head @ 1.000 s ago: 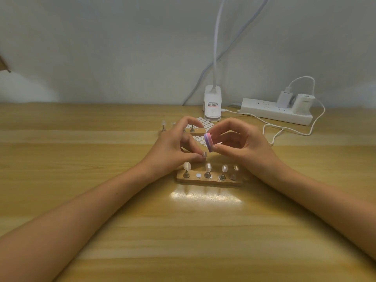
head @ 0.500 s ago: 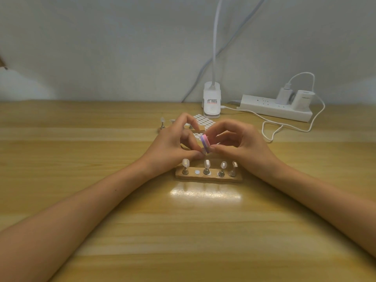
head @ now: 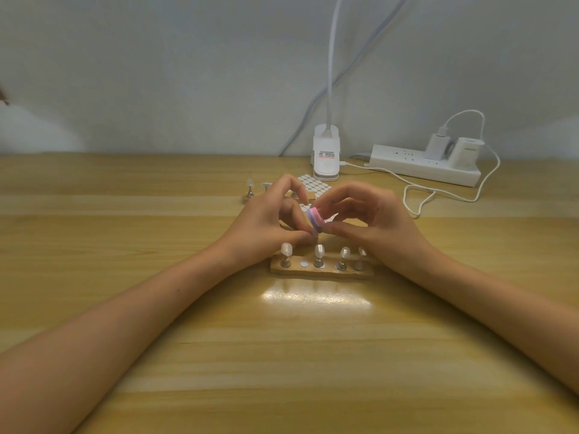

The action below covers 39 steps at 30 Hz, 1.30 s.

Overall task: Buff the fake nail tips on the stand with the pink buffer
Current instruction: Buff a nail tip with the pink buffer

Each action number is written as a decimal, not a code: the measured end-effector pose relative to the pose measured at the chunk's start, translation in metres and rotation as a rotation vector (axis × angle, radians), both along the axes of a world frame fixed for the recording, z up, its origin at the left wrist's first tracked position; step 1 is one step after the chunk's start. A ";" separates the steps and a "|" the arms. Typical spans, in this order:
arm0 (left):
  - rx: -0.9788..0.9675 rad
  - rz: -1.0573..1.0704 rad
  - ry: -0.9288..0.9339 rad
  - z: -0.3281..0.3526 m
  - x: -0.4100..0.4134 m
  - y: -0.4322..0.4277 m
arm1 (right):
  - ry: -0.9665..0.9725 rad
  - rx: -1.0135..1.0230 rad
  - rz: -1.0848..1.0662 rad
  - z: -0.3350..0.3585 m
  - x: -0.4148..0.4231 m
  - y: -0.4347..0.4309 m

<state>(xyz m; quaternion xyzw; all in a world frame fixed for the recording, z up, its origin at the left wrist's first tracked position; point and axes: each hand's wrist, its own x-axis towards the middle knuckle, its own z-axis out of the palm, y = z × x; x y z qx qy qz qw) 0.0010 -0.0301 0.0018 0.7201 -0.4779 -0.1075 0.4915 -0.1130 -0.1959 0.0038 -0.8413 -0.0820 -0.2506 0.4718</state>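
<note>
A wooden stand (head: 326, 272) lies on the table in front of me with several pale nail tips (head: 319, 251) upright on metal pegs and one bare socket (head: 303, 264). Just above it, my right hand (head: 372, 223) pinches the pink and purple buffer (head: 315, 219) between thumb and fingers. My left hand (head: 266, 223) pinches a small nail tip on its peg (head: 314, 234), mostly hidden by my fingertips, right under the buffer's edge.
A second stand with nail tips (head: 250, 191) lies behind my left hand, beside a sheet of round white stickers (head: 315, 183). Farther back stand a white lamp base (head: 326, 156) and a power strip (head: 423, 164) with chargers and a looping white cable (head: 416, 198).
The buffer shifted slightly down and back up against the tip that my left hand pinches. Both hands stayed above the stand.
</note>
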 end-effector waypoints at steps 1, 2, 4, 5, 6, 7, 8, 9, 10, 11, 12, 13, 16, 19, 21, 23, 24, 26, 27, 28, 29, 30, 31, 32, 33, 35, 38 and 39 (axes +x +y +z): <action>-0.001 0.001 0.001 0.000 0.000 0.000 | 0.003 0.001 0.006 0.000 0.000 0.001; -0.001 0.001 0.000 0.000 0.000 0.001 | 0.011 0.007 0.006 0.000 0.000 0.001; 0.000 0.001 -0.002 0.000 -0.001 0.001 | -0.010 0.012 0.001 0.000 -0.001 0.002; 0.000 0.001 -0.001 0.000 -0.001 0.001 | -0.029 0.002 0.004 0.000 -0.001 0.002; -0.001 0.001 0.001 0.000 -0.001 0.001 | -0.031 -0.008 0.012 0.000 0.000 0.002; -0.001 0.002 0.005 0.000 -0.001 0.001 | -0.012 -0.014 0.015 0.000 0.000 0.002; -0.001 0.001 0.007 0.001 -0.001 0.001 | 0.018 -0.014 0.015 0.001 0.000 0.001; -0.002 0.000 0.007 0.001 -0.001 0.001 | 0.042 -0.011 0.012 0.001 0.001 -0.001; -0.002 -0.002 0.003 0.001 -0.001 0.001 | 0.050 -0.002 0.014 0.001 0.000 -0.002; 0.001 -0.001 -0.002 0.000 -0.001 0.001 | 0.042 0.008 0.024 0.001 0.000 -0.003; 0.004 0.004 -0.006 0.000 -0.001 0.001 | 0.030 0.014 0.037 0.001 0.000 -0.003; 0.008 0.009 -0.008 0.000 -0.001 0.001 | 0.027 0.013 0.049 0.001 0.000 -0.003; 0.013 0.012 -0.001 0.000 -0.001 0.001 | 0.065 0.007 0.048 0.000 0.001 -0.006; 0.008 0.014 -0.007 0.000 -0.001 0.001 | 0.034 -0.003 0.040 -0.001 0.002 -0.007; 0.012 0.014 -0.011 0.000 -0.001 0.001 | 0.044 -0.016 0.045 -0.002 0.002 -0.008; 0.017 0.014 -0.012 0.000 -0.001 0.001 | 0.046 -0.005 0.042 -0.002 0.002 -0.008; 0.016 0.016 -0.010 0.000 -0.001 0.000 | 0.020 0.002 0.041 -0.003 0.002 -0.008; 0.010 0.017 -0.006 0.000 -0.001 0.001 | -0.019 -0.016 0.050 -0.002 0.002 -0.005; 0.010 0.017 -0.004 0.000 -0.001 0.000 | -0.008 -0.026 0.053 -0.002 0.002 -0.004; 0.011 0.017 -0.004 0.000 -0.001 0.000 | 0.011 -0.023 0.051 -0.002 0.002 -0.003; 0.012 0.016 -0.001 0.000 -0.001 0.000 | 0.026 -0.010 0.048 -0.001 0.002 -0.004; 0.012 0.013 0.002 0.000 -0.001 0.000 | 0.029 0.001 0.043 -0.001 0.001 -0.005; 0.009 0.012 0.003 0.000 -0.001 0.000 | 0.022 -0.001 0.039 -0.001 0.001 -0.005; 0.005 0.011 0.003 0.000 0.000 0.000 | 0.016 -0.015 0.039 -0.001 0.002 -0.006; 0.003 0.010 0.002 0.000 0.000 0.001 | 0.019 -0.025 0.044 -0.002 0.002 -0.006; 0.008 0.005 -0.002 0.000 -0.001 0.000 | 0.034 -0.013 0.046 -0.002 0.002 -0.006; 0.007 0.008 -0.001 0.000 -0.001 0.000 | -0.004 -0.018 0.037 -0.002 0.002 -0.006; 0.004 0.007 0.003 0.000 0.000 0.000 | -0.005 -0.034 0.038 -0.003 0.002 -0.005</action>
